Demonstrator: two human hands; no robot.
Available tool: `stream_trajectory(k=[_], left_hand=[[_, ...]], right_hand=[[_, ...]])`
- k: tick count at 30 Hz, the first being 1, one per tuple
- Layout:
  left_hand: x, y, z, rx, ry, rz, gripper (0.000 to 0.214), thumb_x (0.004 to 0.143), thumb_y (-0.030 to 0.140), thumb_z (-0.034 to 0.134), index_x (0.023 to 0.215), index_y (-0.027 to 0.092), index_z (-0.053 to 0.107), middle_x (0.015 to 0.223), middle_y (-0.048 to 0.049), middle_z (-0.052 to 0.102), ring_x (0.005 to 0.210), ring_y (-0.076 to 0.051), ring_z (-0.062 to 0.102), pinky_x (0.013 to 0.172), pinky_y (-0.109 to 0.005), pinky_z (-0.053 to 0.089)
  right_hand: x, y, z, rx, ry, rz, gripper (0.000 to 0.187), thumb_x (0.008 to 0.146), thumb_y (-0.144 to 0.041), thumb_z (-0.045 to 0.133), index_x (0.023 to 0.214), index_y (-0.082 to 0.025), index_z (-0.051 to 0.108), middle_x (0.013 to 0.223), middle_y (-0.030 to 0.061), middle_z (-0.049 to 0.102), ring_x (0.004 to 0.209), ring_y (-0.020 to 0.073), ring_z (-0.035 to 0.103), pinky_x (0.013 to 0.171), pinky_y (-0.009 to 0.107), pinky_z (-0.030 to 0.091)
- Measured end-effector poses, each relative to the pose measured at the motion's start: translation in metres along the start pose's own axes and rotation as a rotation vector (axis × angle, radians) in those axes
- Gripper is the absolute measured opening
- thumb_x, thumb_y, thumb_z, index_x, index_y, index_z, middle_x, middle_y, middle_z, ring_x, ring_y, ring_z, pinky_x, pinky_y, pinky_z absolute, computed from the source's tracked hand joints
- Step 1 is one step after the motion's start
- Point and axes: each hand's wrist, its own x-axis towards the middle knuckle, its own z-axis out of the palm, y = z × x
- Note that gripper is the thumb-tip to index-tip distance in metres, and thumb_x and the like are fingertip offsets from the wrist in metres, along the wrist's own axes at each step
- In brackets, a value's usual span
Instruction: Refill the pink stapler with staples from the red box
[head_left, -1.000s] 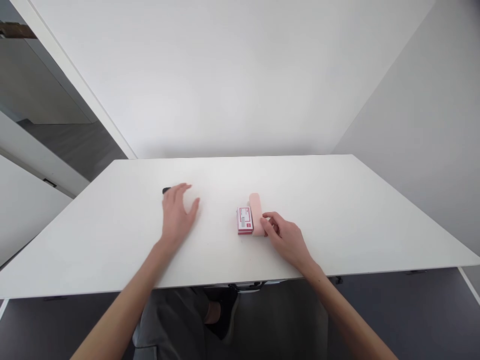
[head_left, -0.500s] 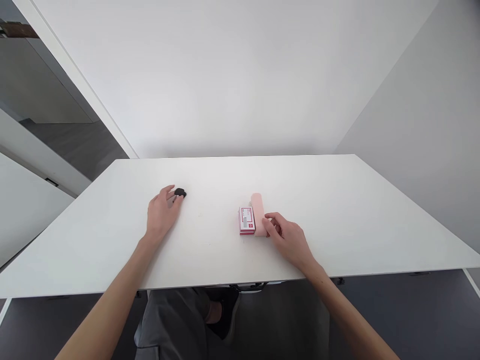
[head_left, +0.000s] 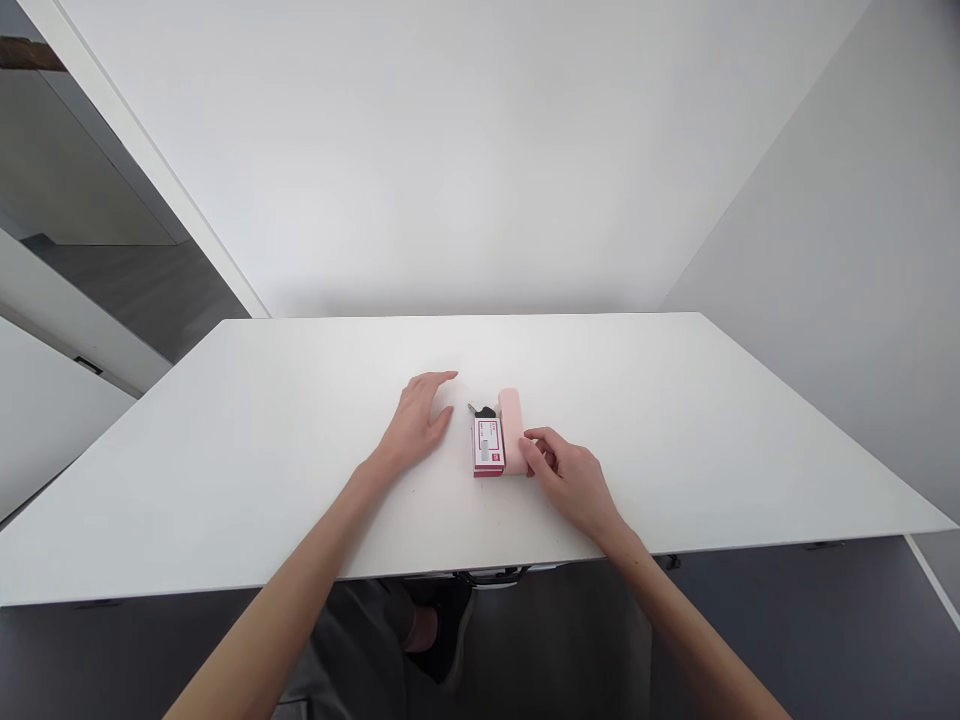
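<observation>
A small red and white box [head_left: 487, 447] lies near the middle of the white table [head_left: 225, 470], with a pale pink block [head_left: 511, 420] touching its right side. A small black object [head_left: 484, 411] sits just behind the box. My left hand [head_left: 418, 420] rests on the table left of the box, fingers stretched out and holding nothing, its fingertips close to the black object. My right hand [head_left: 571, 477] lies right of the pink block with its fingers curled, fingertips touching the block's near end.
White walls stand behind and to the right of the table. The table's front edge runs close to me, with my legs and a dark floor [head_left: 787, 640] below it. A doorway opening [head_left: 112, 240] shows at the far left.
My left hand has swept from the left part of the table to the box. The black object has moved with it and now lies behind the box. My right hand has stayed put.
</observation>
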Motion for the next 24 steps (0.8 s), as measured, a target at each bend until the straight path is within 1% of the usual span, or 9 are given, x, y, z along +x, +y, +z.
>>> stream_trajectory(k=[2, 4, 7, 11, 16, 21, 24], left_hand=[[-0.001, 0.001, 0.0, 0.02, 0.029, -0.029, 0.044, 0.099, 0.035, 0.049, 0.142, 0.027, 0.055, 0.137, -0.0078, 0.064, 0.134, -0.029, 0.052, 0.116, -0.052, 0.044], [-0.002, 0.003, 0.0, 0.003, 0.004, -0.045, 0.04, 0.099, 0.037, 0.049, 0.137, 0.027, 0.059, 0.124, -0.0064, 0.069, 0.124, -0.028, 0.058, 0.112, -0.052, 0.047], [-0.003, 0.009, 0.0, -0.049, -0.061, -0.036, 0.039, 0.099, 0.037, 0.047, 0.136, 0.03, 0.058, 0.117, -0.0022, 0.075, 0.122, -0.028, 0.06, 0.114, -0.053, 0.044], [-0.004, 0.013, 0.001, -0.059, -0.116, 0.008, 0.044, 0.099, 0.034, 0.046, 0.142, 0.032, 0.051, 0.123, 0.0009, 0.077, 0.131, -0.027, 0.059, 0.12, -0.055, 0.038], [-0.005, 0.01, 0.002, -0.046, -0.136, 0.051, 0.044, 0.099, 0.03, 0.047, 0.143, 0.031, 0.05, 0.129, 0.0023, 0.075, 0.134, -0.026, 0.058, 0.121, -0.052, 0.037], [-0.007, 0.011, 0.002, -0.057, -0.157, 0.06, 0.044, 0.099, 0.03, 0.046, 0.143, 0.03, 0.049, 0.131, 0.002, 0.075, 0.136, -0.026, 0.056, 0.12, -0.052, 0.038], [-0.011, 0.01, 0.002, -0.069, -0.135, 0.041, 0.044, 0.099, 0.03, 0.046, 0.142, 0.03, 0.049, 0.131, 0.0014, 0.075, 0.135, -0.025, 0.057, 0.119, -0.051, 0.04]], right_hand=[[0.0, -0.001, 0.0, -0.001, -0.006, 0.001, 0.036, 0.106, -0.055, 0.04, 0.106, -0.028, 0.065, 0.079, -0.0016, 0.076, 0.069, 0.0194, 0.068, 0.069, 0.033, 0.048], [0.0, -0.001, 0.0, -0.005, -0.005, 0.002, 0.037, 0.106, -0.055, 0.04, 0.107, -0.028, 0.065, 0.08, -0.0012, 0.076, 0.07, 0.0198, 0.068, 0.069, 0.033, 0.048], [0.0, 0.0, 0.0, -0.012, 0.001, 0.001, 0.037, 0.106, -0.055, 0.04, 0.107, -0.028, 0.065, 0.08, -0.001, 0.077, 0.069, 0.0197, 0.068, 0.069, 0.033, 0.049], [0.0, 0.001, 0.001, -0.019, 0.004, -0.01, 0.038, 0.106, -0.056, 0.04, 0.108, -0.028, 0.066, 0.08, -0.0007, 0.077, 0.07, 0.0197, 0.069, 0.069, 0.033, 0.049], [0.001, 0.002, 0.001, -0.016, 0.006, -0.004, 0.038, 0.106, -0.055, 0.041, 0.109, -0.028, 0.067, 0.08, -0.0009, 0.077, 0.069, 0.0196, 0.068, 0.069, 0.033, 0.048], [-0.001, 0.001, 0.0, -0.001, 0.01, 0.001, 0.041, 0.105, -0.056, 0.04, 0.113, -0.027, 0.069, 0.08, 0.0006, 0.076, 0.072, 0.0212, 0.068, 0.071, 0.034, 0.048], [-0.001, 0.001, -0.001, 0.016, 0.009, 0.01, 0.042, 0.105, -0.056, 0.041, 0.114, -0.026, 0.069, 0.08, 0.0011, 0.076, 0.072, 0.0216, 0.067, 0.072, 0.034, 0.048]])
